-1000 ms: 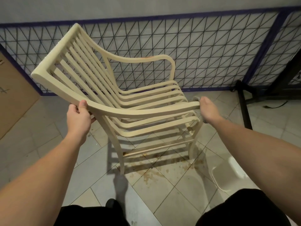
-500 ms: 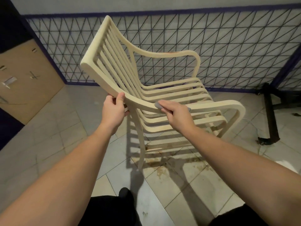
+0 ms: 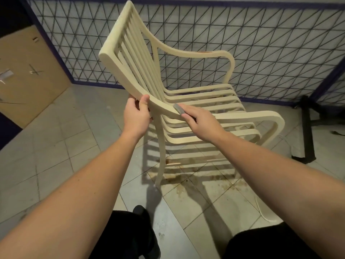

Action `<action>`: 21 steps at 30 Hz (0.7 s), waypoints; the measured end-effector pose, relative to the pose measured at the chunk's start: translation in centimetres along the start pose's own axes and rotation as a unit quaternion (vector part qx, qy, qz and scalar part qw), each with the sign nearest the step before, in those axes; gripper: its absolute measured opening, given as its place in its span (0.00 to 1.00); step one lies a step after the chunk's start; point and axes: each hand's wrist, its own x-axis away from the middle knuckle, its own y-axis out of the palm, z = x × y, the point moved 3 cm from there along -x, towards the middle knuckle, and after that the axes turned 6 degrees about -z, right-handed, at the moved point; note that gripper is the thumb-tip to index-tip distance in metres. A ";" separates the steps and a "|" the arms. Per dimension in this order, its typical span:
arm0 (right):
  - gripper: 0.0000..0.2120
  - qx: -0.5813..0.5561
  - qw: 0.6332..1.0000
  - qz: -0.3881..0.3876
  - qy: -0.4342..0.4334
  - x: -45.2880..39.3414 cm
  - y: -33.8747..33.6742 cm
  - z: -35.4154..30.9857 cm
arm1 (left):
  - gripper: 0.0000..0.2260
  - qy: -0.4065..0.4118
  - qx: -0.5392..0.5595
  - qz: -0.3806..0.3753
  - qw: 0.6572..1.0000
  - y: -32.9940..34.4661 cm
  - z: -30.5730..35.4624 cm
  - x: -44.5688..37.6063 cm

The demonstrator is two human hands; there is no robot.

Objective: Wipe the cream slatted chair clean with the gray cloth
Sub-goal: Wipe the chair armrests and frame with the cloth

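Two hands on a tilted cream chair, one gripping, one wiping.

The left hand curls around the near armrest where it meets the backrest, thumb on top and fingers wrapped under, holding the chair leaned back on the tiled floor. Just to its right, the right hand lies on the same armrest with fingers bent over a folded gray cloth, pressing it against the rail; only the cloth's end shows past the fingertips. Brown stains mark the tiles under the seat, beside a mesh fence.
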 end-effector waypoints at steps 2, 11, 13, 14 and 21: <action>0.19 0.093 0.995 -0.019 0.043 1.6 -0.7 2.5 | 0.03 0.006 0.005 0.007 1.000 0.1 -0.4 0.1; 0.21 0.191 0.970 -0.055 0.144 6.9 -6.8 11.4 | 0.17 -0.012 -0.086 -0.038 0.996 1.7 -1.0 0.9; 0.21 0.197 0.965 -0.052 0.167 7.8 -8.0 13.0 | 0.17 -0.016 -0.091 -0.029 0.995 2.0 -1.0 0.9; 0.21 0.200 0.962 -0.050 0.178 8.2 -8.4 13.7 | 0.17 -0.018 -0.091 -0.025 0.995 2.1 -1.1 0.8; 0.23 0.143 0.946 -0.010 0.291 9.5 -9.6 17.0 | 0.09 -0.035 -0.104 -0.017 0.994 2.0 -1.2 -0.6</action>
